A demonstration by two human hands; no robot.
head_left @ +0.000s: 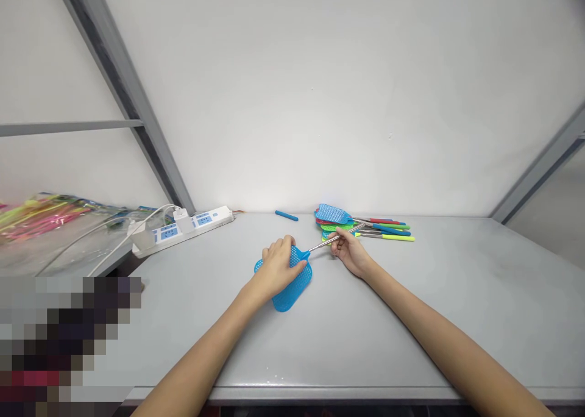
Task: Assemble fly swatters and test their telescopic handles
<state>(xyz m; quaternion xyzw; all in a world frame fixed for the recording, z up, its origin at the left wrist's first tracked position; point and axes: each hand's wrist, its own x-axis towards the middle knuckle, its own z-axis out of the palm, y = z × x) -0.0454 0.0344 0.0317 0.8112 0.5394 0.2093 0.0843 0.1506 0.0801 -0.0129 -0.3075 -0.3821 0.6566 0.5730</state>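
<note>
My left hand (275, 263) grips a blue fly swatter (289, 295) by its perforated head, thumb on top and fingers over the far side. Part of the blue mesh also shows left of the hand; whether it is a second head I cannot tell. From the head a thin metal rod slants up to the right. My right hand (350, 252) closes on that rod between thumb and fingers. The rod's far end overlaps the pile behind it, so its tip is hard to make out. A separate blue handle grip (286, 216) lies near the wall.
Several fly swatters (336, 214) in blue, red, green and yellow lie piled at the back, handles to the right. A white power strip (196, 225) with plugs and cables is at the left. Beyond it are bagged colourful items (55, 216). A pixelated area covers the lower left.
</note>
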